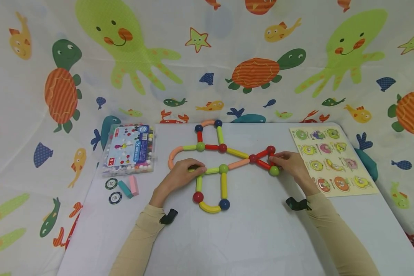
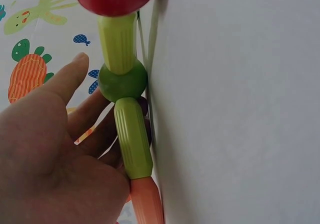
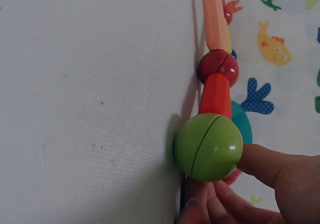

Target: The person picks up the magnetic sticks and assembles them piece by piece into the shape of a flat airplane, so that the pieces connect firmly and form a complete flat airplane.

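A flat figure of magnetic rods and balls lies on the white table point(image 1: 252, 237). At its left side my left hand point(image 1: 181, 174) reaches over a green ball point(image 2: 122, 81) joined to light green rods point(image 2: 132, 139). In the left wrist view its thumb stands apart from the ball, and the other fingers are behind the ball and rod, partly hidden. My right hand point(image 1: 291, 165) pinches a red rod point(image 1: 271, 160) at the figure's right end, between a red ball point(image 1: 270, 149) and a green ball point(image 1: 274, 171). Its fingertips cover part of that rod.
A clear plastic box point(image 1: 128, 149) of small beads stands at the back left. Near it lie two round chips point(image 1: 115, 197), a teal block point(image 1: 125, 189) and a pink block point(image 1: 133, 185). A fruit picture board point(image 1: 331, 163) lies at the right. A patterned cloth point(image 1: 207, 57) hangs behind.
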A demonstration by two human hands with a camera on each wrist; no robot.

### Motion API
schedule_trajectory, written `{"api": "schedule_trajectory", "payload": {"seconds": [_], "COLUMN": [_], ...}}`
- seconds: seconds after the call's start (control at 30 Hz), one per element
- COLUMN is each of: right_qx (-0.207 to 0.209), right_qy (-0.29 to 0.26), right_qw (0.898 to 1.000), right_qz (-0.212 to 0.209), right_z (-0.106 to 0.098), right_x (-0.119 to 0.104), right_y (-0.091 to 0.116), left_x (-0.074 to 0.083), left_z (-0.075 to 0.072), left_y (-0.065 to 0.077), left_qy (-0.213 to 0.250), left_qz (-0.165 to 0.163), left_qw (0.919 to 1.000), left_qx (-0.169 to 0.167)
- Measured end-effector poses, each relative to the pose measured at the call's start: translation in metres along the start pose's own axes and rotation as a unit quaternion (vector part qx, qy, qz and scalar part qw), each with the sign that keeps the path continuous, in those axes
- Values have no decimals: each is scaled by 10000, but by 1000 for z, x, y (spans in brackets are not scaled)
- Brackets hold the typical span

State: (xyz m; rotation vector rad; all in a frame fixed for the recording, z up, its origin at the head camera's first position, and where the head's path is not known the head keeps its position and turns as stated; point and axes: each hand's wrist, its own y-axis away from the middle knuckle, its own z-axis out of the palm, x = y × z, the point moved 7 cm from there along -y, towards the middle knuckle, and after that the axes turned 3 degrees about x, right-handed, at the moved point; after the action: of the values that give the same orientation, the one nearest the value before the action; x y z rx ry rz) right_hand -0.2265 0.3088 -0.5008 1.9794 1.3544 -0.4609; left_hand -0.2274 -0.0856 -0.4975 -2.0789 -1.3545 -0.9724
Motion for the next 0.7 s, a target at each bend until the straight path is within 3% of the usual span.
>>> {"api": "schedule_trajectory", "payload": {"seconds": [0.7], "right_qx": [-108], "right_qy": [-148], "right_qw": [9998], "right_qz": [-89], "right_z": [-1], "right_x": [-3], "right_y": [2], "left_x": [0], "left_z": [1], "left_y": [-3], "left_qy": [114], "left_qz": [14], "left_qw": [9999], "left_qx": [60]}}
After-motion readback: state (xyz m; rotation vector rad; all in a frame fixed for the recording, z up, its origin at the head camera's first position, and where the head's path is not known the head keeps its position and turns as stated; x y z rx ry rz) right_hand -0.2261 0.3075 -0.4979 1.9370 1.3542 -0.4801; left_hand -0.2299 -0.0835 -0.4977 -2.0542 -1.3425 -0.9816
